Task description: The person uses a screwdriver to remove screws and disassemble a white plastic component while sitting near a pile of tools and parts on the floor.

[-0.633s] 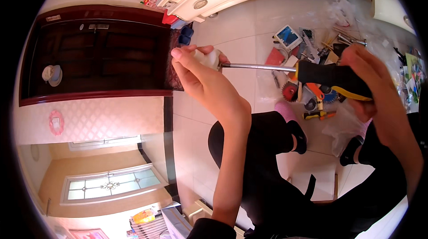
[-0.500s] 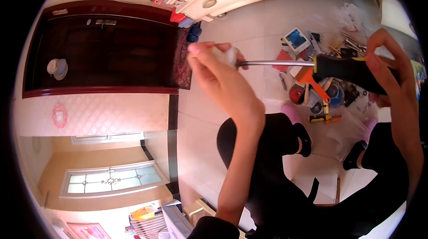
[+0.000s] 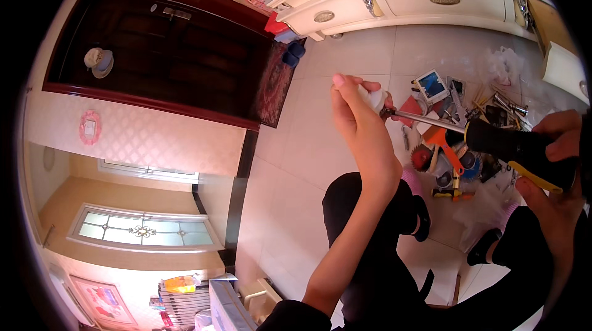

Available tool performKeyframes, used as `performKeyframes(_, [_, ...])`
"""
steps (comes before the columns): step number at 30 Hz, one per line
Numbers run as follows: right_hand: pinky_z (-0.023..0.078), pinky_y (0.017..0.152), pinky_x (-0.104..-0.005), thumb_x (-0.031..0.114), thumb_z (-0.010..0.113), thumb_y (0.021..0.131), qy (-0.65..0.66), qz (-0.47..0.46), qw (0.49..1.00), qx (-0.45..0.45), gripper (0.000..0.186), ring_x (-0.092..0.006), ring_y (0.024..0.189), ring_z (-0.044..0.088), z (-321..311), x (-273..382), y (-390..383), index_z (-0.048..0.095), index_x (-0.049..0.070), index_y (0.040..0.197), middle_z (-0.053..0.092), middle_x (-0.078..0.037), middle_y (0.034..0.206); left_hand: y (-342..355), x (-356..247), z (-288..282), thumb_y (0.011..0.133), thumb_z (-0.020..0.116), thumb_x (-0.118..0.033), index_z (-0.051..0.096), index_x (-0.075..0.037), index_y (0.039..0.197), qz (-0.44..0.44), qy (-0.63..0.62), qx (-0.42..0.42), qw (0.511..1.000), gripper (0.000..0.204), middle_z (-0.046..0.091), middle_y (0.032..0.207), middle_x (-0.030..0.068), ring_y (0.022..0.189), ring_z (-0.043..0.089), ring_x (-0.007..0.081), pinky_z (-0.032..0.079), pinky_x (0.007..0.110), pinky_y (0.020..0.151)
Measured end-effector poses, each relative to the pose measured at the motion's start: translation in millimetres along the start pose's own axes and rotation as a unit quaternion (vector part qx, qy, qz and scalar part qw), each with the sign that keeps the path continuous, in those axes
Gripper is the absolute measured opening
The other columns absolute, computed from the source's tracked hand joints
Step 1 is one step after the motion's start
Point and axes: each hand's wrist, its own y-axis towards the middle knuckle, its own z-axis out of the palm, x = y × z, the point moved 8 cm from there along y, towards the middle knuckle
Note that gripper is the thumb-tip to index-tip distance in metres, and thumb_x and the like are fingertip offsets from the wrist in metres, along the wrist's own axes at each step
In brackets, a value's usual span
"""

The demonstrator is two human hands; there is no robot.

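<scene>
Visibility of the smooth, white, rounded object point(image 3: 374, 98) is limited: the left hand point(image 3: 365, 126) is closed around it, so I cannot determine its full shape. It is held above the pale tiled floor point(image 3: 302, 127). The steel shaft of the black-and-yellow-handled screwdriver point(image 3: 502, 144) runs to the object's right end; I cannot confirm where its tip seats. The right hand point(image 3: 562, 144) grips the thick handle, partly cut off by the dark rim.
</scene>
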Motion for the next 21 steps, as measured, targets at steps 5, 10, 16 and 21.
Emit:
performKeyframes(5, [0.038,0.059,-0.0176,0.03,0.06,0.085,0.028,0.326,0.944,-0.047,0.033,-0.008,0.068,0.046,34.4,-37.3,-11.6,0.049,0.01,0.109,0.048,-0.004,0.082,2.1,-1.6,-11.2,0.096,0.041,-0.048,0.043,-0.01,0.089,0.016,0.044,-0.026,0.999,0.038,0.045,0.081,0.0015,0.066,0.048,0.0118,0.037,0.025,0.062])
performKeyframes(10, [0.026,0.038,-0.0168,0.049,0.048,0.091,0.231,0.633,0.722,-0.158,0.042,-0.0035,0.034,0.034,18.2,-52.5,-50.1,0.049,0.012,0.112,0.042,0.002,0.05,-1.3,-21.1,11.2,0.099,0.041,-0.037,0.043,-0.008,0.09,0.089,0.046,-0.012,0.995,0.03,0.047,0.08,0.0023,0.061,0.047,0.0089,0.037,0.022,0.054])
performKeyframes(16, [0.036,0.043,-0.016,0.022,0.056,0.09,0.22,0.448,0.862,-0.084,0.025,-0.0052,0.048,0.048,19.6,-46.3,-13.9,0.049,0.007,0.108,0.057,-0.007,0.083,-1.2,-25.7,0.1,0.099,0.04,-0.039,0.043,-0.01,0.087,0.087,0.105,-0.044,0.99,0.031,0.045,0.081,-0.0002,0.066,0.047,0.0069,0.039,0.021,0.058])
performKeyframes(21, [0.044,0.066,-0.0209,0.002,0.06,0.079,0.148,0.348,0.926,-0.021,0.028,-0.0103,0.077,0.056,17.4,-33.0,0.7,0.054,0.006,0.106,0.055,-0.011,0.099,4.4,-16.4,-15.7,0.094,0.041,-0.052,0.045,-0.015,0.086,0.05,0.118,-0.062,0.99,0.038,0.045,0.084,-0.0021,0.075,0.052,0.0105,0.037,0.024,0.067])
